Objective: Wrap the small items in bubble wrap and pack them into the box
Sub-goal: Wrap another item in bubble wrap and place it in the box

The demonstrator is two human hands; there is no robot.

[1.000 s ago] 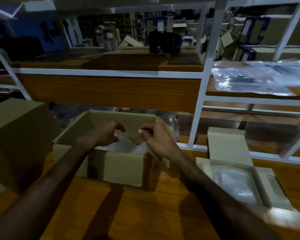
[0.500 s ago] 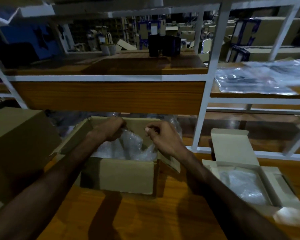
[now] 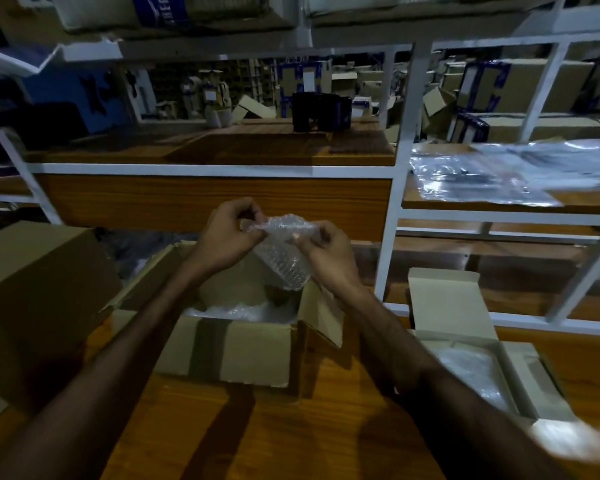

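A piece of clear bubble wrap (image 3: pixel 282 252) hangs above the open brown cardboard box (image 3: pixel 243 355) in the middle of the table. My left hand (image 3: pixel 227 237) pinches its upper left edge and my right hand (image 3: pixel 326 252) pinches its upper right edge. More bubble wrap (image 3: pixel 239 311) lies inside the box. Whether the held wrap encloses an item cannot be told.
A large closed carton (image 3: pixel 39 306) stands at the left. A small open white box (image 3: pixel 478 365) with plastic inside lies at the right. White shelf posts (image 3: pixel 394 216) rise behind the box, and plastic sheets (image 3: pixel 482 178) lie on the right shelf.
Both hands have risen out of the box, lifting the bubble wrap up above its rim. The view has tilted upward.
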